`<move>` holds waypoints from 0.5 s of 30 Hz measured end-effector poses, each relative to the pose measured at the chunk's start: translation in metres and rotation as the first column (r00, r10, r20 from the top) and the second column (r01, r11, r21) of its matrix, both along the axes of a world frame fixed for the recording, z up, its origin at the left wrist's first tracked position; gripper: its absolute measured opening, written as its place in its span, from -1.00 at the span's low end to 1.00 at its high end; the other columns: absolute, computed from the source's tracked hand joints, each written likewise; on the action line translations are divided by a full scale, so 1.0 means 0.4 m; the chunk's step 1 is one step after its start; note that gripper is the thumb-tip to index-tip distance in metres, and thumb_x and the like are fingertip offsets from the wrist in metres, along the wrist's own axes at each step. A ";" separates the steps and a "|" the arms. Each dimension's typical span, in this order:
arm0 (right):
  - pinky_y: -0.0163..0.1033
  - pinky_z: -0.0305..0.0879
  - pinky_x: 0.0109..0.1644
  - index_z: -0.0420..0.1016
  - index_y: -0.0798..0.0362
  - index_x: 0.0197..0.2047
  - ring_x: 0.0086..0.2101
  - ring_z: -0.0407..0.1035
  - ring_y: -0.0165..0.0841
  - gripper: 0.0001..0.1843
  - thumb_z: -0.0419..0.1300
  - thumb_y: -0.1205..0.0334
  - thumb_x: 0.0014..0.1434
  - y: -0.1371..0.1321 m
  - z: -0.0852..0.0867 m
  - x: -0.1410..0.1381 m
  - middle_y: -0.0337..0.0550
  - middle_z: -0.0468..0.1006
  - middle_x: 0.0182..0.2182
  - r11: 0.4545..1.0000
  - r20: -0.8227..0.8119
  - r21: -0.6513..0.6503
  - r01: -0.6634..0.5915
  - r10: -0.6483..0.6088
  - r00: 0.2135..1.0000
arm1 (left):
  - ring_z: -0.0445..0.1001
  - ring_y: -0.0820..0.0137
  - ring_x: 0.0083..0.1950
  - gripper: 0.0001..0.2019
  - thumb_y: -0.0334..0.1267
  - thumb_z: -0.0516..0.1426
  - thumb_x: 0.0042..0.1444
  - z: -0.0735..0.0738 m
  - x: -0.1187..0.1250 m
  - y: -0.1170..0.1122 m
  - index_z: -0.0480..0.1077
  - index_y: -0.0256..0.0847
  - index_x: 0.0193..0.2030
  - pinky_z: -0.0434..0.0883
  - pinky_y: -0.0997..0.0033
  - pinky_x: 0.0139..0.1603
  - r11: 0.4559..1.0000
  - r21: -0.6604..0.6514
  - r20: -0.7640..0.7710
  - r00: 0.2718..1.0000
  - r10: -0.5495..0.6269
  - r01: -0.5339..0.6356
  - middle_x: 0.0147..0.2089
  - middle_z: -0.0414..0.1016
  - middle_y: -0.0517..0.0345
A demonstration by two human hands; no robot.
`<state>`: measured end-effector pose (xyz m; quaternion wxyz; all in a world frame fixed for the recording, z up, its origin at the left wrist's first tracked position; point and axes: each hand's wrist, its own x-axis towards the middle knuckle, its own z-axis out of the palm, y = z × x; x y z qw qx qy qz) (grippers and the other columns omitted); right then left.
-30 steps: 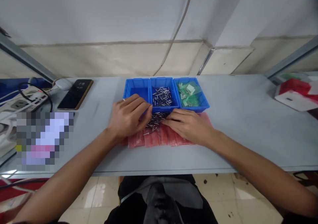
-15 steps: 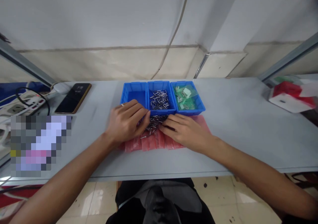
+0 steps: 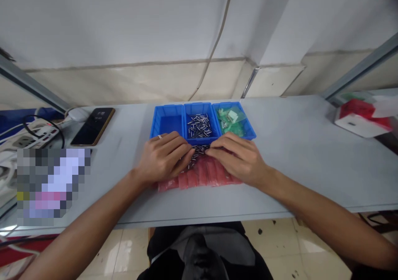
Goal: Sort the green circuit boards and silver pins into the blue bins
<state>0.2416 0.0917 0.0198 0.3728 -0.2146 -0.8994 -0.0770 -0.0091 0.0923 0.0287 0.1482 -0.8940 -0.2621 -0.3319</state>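
A pile of small metal pins (image 3: 198, 151) lies on a pink plastic sheet (image 3: 202, 174) in front of a blue tray with three compartments (image 3: 168, 124). My left hand (image 3: 163, 158) rests on the sheet with fingers curled against the left side of the pile. My right hand (image 3: 238, 155) lies on the sheet with fingers pressed together, its tips touching the right side of the pile. The tray's middle compartment holds more metal pins (image 3: 199, 126). Its right compartment holds green packets (image 3: 233, 120). The left one shows bare blue floor.
A dark phone (image 3: 92, 126) lies at the back left of the grey table (image 3: 311, 164). Beside it sit a white power strip (image 3: 29, 133) with black cables and a blurred patch. A red and white box (image 3: 362, 116) stands far right. The wall rises just behind the tray.
Both hands have closed in on the pin pile, so less of it shows between them. The right hand moved up toward the tray's front edge. The view shifted slightly.
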 end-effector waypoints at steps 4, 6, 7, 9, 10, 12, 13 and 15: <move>-0.12 0.51 -0.11 0.57 0.04 -0.10 -0.22 0.49 -0.32 -0.80 0.21 0.46 0.27 -0.011 0.014 -0.007 -0.13 0.63 -0.23 0.968 -0.228 -0.234 -0.086 0.031 0.973 | 0.52 0.40 -0.23 -0.79 -0.23 0.26 0.18 -0.002 0.003 -0.001 0.42 -0.24 -0.09 0.40 0.40 -0.31 0.998 0.019 -0.022 0.998 -0.054 0.055 -0.22 0.56 0.17; -0.14 0.51 -0.12 0.58 0.01 -0.13 -0.24 0.52 -0.34 -0.84 0.25 0.42 0.25 -0.021 0.026 -0.015 -0.18 0.65 -0.26 0.910 -0.347 -0.390 -0.142 -0.003 0.938 | 0.53 0.41 -0.20 -0.77 -0.25 0.26 0.19 -0.004 0.003 -0.001 0.40 -0.24 -0.06 0.42 0.42 -0.30 0.998 0.038 -0.034 0.998 -0.054 0.056 -0.20 0.57 0.17; -0.16 0.51 -0.14 0.59 0.01 -0.15 -0.26 0.53 -0.35 -0.85 0.27 0.40 0.24 -0.026 0.032 -0.019 -0.19 0.65 -0.27 0.879 -0.388 -0.449 -0.160 -0.030 0.921 | 0.53 0.42 -0.20 -0.80 -0.28 0.25 0.19 -0.004 0.003 -0.001 0.40 -0.23 -0.07 0.42 0.42 -0.30 0.998 0.047 -0.044 0.998 -0.050 0.052 -0.20 0.56 0.18; -0.19 0.50 -0.18 0.60 0.01 -0.18 -0.29 0.53 -0.37 -0.89 0.31 0.37 0.22 -0.032 0.039 -0.025 -0.21 0.66 -0.29 0.836 -0.437 -0.520 -0.177 -0.082 0.896 | 0.52 0.43 -0.22 -0.85 -0.35 0.22 0.21 -0.003 0.001 -0.001 0.40 -0.22 -0.09 0.41 0.42 -0.31 0.997 0.061 -0.059 0.997 -0.044 0.048 -0.21 0.56 0.19; -0.21 0.49 -0.19 0.60 0.02 -0.20 -0.30 0.53 -0.38 -0.91 0.32 0.36 0.21 -0.034 0.040 -0.027 -0.21 0.66 -0.30 0.821 -0.448 -0.542 -0.182 -0.099 0.888 | 0.52 0.43 -0.23 -0.87 -0.35 0.21 0.21 -0.002 0.001 -0.001 0.40 -0.22 -0.11 0.40 0.42 -0.32 0.997 0.069 -0.061 0.997 -0.042 0.046 -0.22 0.56 0.18; -0.24 0.47 -0.23 0.61 0.03 -0.22 -0.32 0.53 -0.39 -0.93 0.33 0.35 0.20 -0.037 0.040 -0.030 -0.21 0.66 -0.31 0.792 -0.454 -0.579 -0.193 -0.116 0.883 | 0.52 0.42 -0.26 -0.89 -0.31 0.21 0.22 0.000 0.001 -0.001 0.40 -0.21 -0.13 0.39 0.41 -0.34 0.996 0.080 -0.058 0.998 -0.038 0.043 -0.24 0.55 0.18; -0.26 0.46 -0.26 0.61 0.03 -0.23 -0.33 0.53 -0.40 -0.95 0.33 0.34 0.20 -0.037 0.039 -0.030 -0.21 0.66 -0.31 0.779 -0.456 -0.595 -0.201 -0.121 0.882 | 0.52 0.41 -0.26 -0.88 -0.27 0.22 0.23 0.001 0.001 -0.001 0.40 -0.21 -0.13 0.38 0.41 -0.35 0.996 0.078 -0.053 0.998 -0.041 0.045 -0.25 0.56 0.18; -0.30 0.42 -0.33 0.62 0.04 -0.25 -0.36 0.51 -0.41 -0.96 0.34 0.31 0.19 -0.037 0.035 -0.031 -0.20 0.66 -0.33 0.752 -0.456 -0.625 -0.210 -0.134 0.880 | 0.53 0.41 -0.25 -0.83 -0.21 0.23 0.24 0.000 0.002 -0.001 0.40 -0.22 -0.11 0.38 0.41 -0.35 0.996 0.071 -0.033 0.998 -0.049 0.051 -0.24 0.56 0.17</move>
